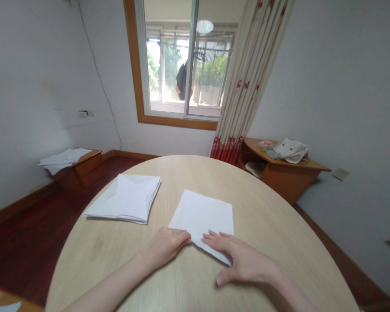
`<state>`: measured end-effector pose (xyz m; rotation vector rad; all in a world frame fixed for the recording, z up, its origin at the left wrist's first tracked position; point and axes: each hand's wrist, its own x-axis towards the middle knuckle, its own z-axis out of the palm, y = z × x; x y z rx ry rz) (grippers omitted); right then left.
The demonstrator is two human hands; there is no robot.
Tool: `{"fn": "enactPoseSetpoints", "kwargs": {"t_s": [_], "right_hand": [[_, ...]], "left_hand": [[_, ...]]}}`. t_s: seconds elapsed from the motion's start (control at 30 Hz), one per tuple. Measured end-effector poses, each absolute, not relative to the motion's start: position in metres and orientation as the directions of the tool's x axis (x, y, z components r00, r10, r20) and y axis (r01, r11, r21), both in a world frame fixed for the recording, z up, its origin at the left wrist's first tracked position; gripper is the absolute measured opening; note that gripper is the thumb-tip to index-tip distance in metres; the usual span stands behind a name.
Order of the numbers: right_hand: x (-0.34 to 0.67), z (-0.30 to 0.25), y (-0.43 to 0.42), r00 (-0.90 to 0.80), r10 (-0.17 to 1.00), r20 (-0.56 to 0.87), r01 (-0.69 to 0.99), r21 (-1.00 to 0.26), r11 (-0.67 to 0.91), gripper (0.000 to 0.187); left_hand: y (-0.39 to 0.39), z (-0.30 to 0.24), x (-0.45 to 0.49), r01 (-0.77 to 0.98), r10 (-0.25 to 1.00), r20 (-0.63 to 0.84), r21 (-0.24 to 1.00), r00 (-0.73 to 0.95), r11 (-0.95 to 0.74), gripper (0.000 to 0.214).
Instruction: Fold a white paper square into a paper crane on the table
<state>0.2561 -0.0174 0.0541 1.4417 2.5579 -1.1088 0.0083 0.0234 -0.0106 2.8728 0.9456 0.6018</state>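
A white sheet of paper [204, 213] lies on the round wooden table [269, 242] in front of me, its near edge slanting down to the right. My left hand [170, 245] has its fingers closed at the paper's near left edge, pinching it there. Over the near right part of the sheet, my right hand [238, 258] rests with fingers stretched out and the thumb apart, off the paper's edge. Left of this sheet sits a stack of white paper [125, 197], creased on top.
A small wooden drawer unit [91, 169] with papers on it stands at the left wall. To the right, a corner desk [289, 173] holds a cloth bag [292, 150]. A window [182, 65] and a long curtain [247, 82] are behind the table.
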Motion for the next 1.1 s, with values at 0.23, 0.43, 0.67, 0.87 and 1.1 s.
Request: {"fn": "enactPoseSetpoints", "kwargs": {"t_s": [0.23,0.43,0.67,0.87,1.1], "right_hand": [[0.25,0.061,-0.024,-0.567,0.669,-0.48,0.8,-0.514,0.309,0.109],[0.248,0.055,-0.029,-0.515,0.724,-0.459,0.828,-0.485,0.281,0.096],[0.255,0.054,-0.029,-0.521,0.822,-0.23,0.768,-0.547,0.333,0.074],[0.253,0.054,-0.031,-0.498,0.864,-0.079,0.755,-0.529,0.387,0.05],[0.255,0.042,-0.02,-0.388,0.922,0.012,0.775,-0.536,0.333,0.034]], "left_hand": [[0.025,-0.01,0.008,0.603,0.637,0.254,0.205,0.727,-0.771,0.018],[0.027,-0.011,0.007,0.605,0.632,0.23,0.186,0.74,-0.775,0.02],[0.027,-0.011,0.005,0.594,0.65,0.268,0.265,0.711,-0.76,0.026],[0.024,-0.007,0.005,0.62,0.686,0.256,0.297,0.682,-0.727,0.027],[0.021,0.002,0.008,0.632,0.69,0.249,0.278,0.679,-0.723,0.019]]}}
